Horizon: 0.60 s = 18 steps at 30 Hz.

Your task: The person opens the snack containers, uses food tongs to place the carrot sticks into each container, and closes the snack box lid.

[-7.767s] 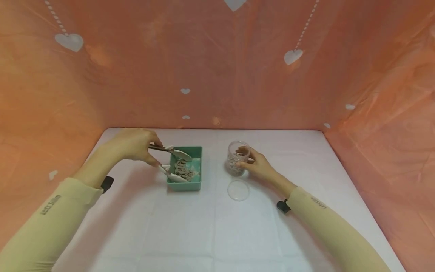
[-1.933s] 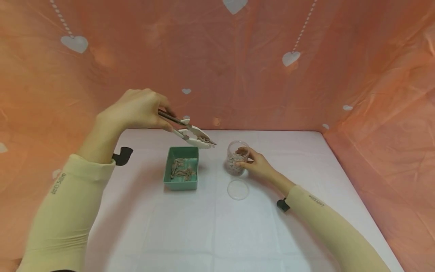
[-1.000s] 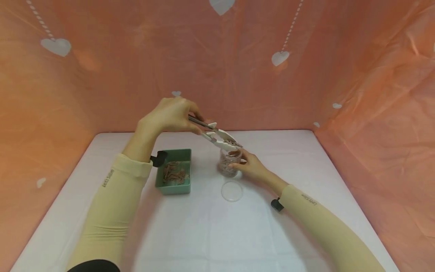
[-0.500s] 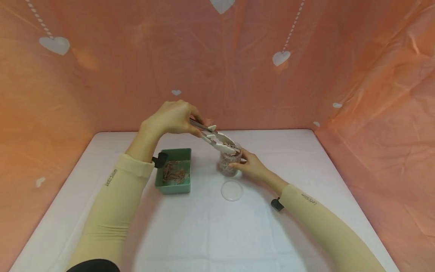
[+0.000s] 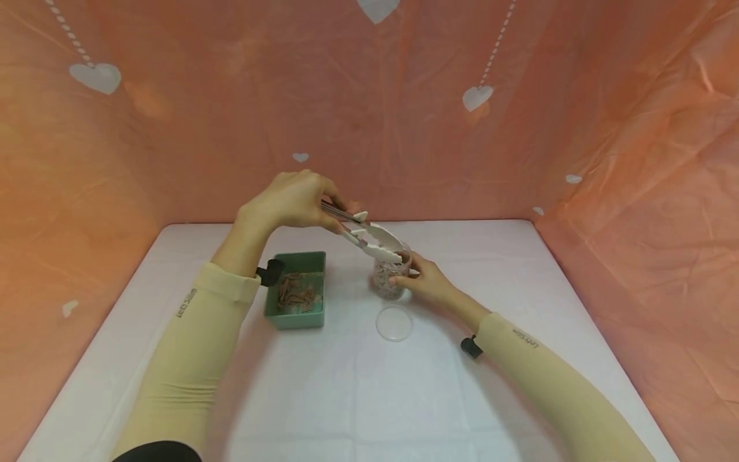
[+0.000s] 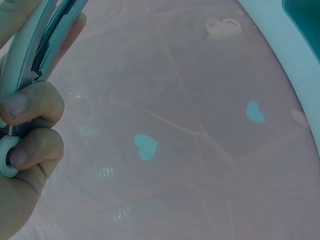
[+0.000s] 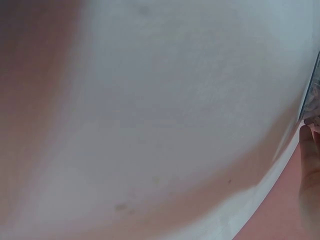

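Note:
In the head view my left hand (image 5: 294, 200) grips metal tongs (image 5: 382, 253) with white tips, which are spread at the mouth of a clear jar (image 5: 385, 281). Brownish-grey strips fill much of that jar, and none can be made out between the tips. Fingers and thumb of my right hand (image 5: 432, 282) hold the jar from its right side as it stands on the table. Left of it is a green box (image 5: 306, 319) with more strips (image 5: 297, 295) inside. The left wrist view has the tongs' handles (image 6: 22, 55) in my curled fingers.
A clear round lid (image 5: 394, 323) lies flat just in front of the jar. White cloth covers the table (image 5: 358, 391). Orange sheeting (image 5: 404, 128) with white hearts rises behind and on both sides.
My left hand has carried the tongs with strips from the green box rightward to the jar. The tips have lowered to its mouth and the strips have dropped in. My right hand keeps its hold.

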Motion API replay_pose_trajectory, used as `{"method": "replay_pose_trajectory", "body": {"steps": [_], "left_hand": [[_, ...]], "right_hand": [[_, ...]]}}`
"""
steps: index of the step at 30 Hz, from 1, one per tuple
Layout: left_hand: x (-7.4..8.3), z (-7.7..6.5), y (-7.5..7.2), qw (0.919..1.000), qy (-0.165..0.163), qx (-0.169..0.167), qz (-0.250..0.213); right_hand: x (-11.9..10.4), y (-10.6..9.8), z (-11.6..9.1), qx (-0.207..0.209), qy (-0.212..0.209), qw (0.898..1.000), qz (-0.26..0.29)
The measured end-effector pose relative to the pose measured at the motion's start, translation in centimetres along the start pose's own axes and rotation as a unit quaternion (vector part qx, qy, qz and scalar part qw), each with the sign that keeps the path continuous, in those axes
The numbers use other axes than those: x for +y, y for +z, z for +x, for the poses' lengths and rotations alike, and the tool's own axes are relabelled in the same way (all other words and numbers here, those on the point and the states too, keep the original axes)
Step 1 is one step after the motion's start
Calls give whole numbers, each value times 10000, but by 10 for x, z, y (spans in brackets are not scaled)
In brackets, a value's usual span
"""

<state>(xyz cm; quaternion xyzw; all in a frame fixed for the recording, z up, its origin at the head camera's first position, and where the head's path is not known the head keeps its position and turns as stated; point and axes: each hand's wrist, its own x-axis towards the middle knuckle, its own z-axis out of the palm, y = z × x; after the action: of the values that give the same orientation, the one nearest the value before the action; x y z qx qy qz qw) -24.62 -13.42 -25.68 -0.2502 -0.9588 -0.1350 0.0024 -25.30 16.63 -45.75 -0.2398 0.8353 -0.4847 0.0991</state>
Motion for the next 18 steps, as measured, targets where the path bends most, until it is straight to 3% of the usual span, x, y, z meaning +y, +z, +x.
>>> {"method": "replay_pose_trajectory", "body": {"steps": [7, 18], "left_hand": [[-6, -12, -7, 9999, -19, 129, -65], [-32, -59, -29, 9982, -397, 355, 277]], "right_hand": [[1, -2, 0, 23, 48, 10000, -6], [6, -9, -2, 45, 265, 9996, -104]]}}
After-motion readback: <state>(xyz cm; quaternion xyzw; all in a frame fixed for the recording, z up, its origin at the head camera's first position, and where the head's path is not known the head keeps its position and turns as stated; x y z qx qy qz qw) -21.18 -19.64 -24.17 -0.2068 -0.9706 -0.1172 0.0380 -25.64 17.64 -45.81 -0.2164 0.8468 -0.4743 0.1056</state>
